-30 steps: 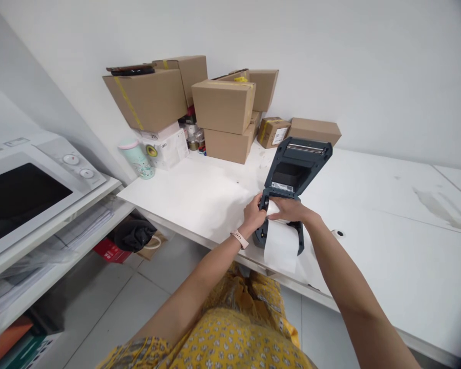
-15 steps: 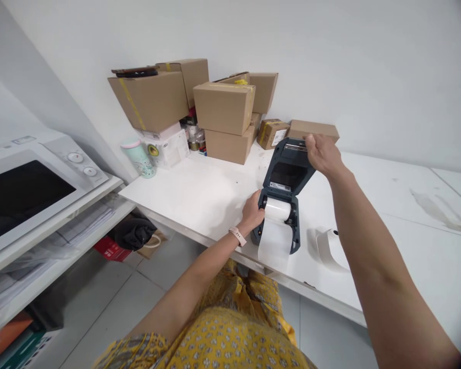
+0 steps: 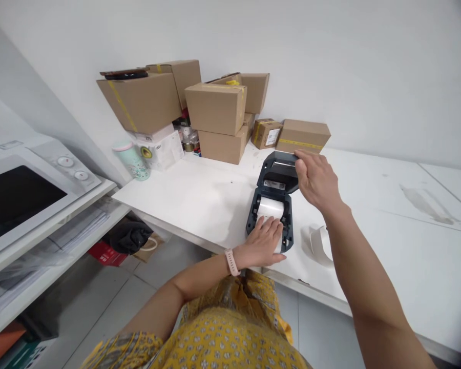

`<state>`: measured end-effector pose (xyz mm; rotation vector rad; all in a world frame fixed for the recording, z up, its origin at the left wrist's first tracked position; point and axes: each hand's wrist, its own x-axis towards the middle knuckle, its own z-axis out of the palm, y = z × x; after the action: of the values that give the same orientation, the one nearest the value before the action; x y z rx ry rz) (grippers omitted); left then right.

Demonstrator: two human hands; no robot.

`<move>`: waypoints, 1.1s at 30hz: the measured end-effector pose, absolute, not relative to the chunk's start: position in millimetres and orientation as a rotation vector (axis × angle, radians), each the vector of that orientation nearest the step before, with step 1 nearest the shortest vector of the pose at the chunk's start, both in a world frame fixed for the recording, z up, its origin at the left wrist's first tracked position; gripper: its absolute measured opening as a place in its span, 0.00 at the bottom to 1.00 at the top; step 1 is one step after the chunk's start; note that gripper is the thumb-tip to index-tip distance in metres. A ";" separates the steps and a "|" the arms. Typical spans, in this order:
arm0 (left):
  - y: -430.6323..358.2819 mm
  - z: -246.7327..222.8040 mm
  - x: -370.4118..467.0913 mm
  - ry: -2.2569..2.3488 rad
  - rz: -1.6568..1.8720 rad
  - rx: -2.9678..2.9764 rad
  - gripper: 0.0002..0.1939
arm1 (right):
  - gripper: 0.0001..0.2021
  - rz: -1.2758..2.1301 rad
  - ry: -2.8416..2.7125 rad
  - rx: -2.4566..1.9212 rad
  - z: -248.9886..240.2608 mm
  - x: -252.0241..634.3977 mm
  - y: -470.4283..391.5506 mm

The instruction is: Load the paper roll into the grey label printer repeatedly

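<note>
A dark label printer (image 3: 249, 218) stands near the front edge of the white table, its lid (image 3: 271, 163) raised on the far side. My right hand (image 3: 318, 179) grips the lid's upper right corner. Inside the printer sits a white label roll (image 3: 271, 207), its strip drawn toward the front edge. My left hand (image 3: 262, 241) lies flat over that strip, fingers stretched out toward the roll, and covers most of it. To the printer's right is a white rounded object (image 3: 321, 247), partly hidden behind my right forearm.
Cardboard boxes (image 3: 215, 107) are stacked along the wall at the back. A mint tumbler (image 3: 132, 161) and a white carton (image 3: 165, 151) stand at the table's left end. A microwave (image 3: 26, 184) sits on a shelf unit at far left.
My left hand has moved from the printer's left side onto the label strip. The lid, still in my right hand, has come down part of the way.
</note>
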<state>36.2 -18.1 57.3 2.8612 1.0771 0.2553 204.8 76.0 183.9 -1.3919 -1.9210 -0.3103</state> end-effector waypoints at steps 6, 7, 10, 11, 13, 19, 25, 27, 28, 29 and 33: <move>-47.9 45.7 29.2 1.158 0.282 2.923 0.43 | 0.24 -0.424 -1.955 -1.324 155.7 196.9 33.1; -50.8 45.5 29.6 1.170 0.292 2.919 0.43 | 0.24 -0.448 -1.958 -1.311 150.2 195.3 26.3; -57.9 45.1 30.5 1.185 0.327 2.897 0.43 | 0.26 -0.519 -1.964 -1.267 129.6 189.1 4.7; -60.0 44.8 30.6 1.180 0.338 2.889 0.42 | 0.27 -0.541 -1.962 -1.257 121.3 186.6 -2.8; -63.5 44.3 30.5 1.165 0.370 2.868 0.42 | 0.29 -0.569 -1.951 -1.251 103.6 181.7 -16.7; -55.7 43.5 32.3 1.165 0.576 2.699 0.41 | 0.30 -0.612 -1.914 -1.261 75.7 175.4 -31.7; -43.1 45.6 35.8 1.270 0.542 2.672 0.43 | 0.28 -0.578 -1.910 -1.244 95.9 179.5 -16.1; -45.2 47.2 38.4 1.289 0.492 2.679 0.44 | 0.27 -0.577 -1.905 -1.231 100.3 179.9 -13.1; -46.6 48.3 39.8 1.304 0.475 2.677 0.44 | 0.27 -0.580 -1.902 -1.226 101.3 179.8 -12.3; -47.8 49.4 40.9 1.318 0.462 2.675 0.44 | 0.27 -0.582 -1.899 -1.225 101.6 179.7 -12.0; -48.6 55.0 38.2 1.334 0.425 2.704 0.42 | 0.27 -0.578 -1.896 -1.230 100.0 179.6 -12.9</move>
<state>38.2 -48.6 55.0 2.7043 1.3344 0.4248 179.6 -12.9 100.0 -1.2304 -1.8962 -0.5778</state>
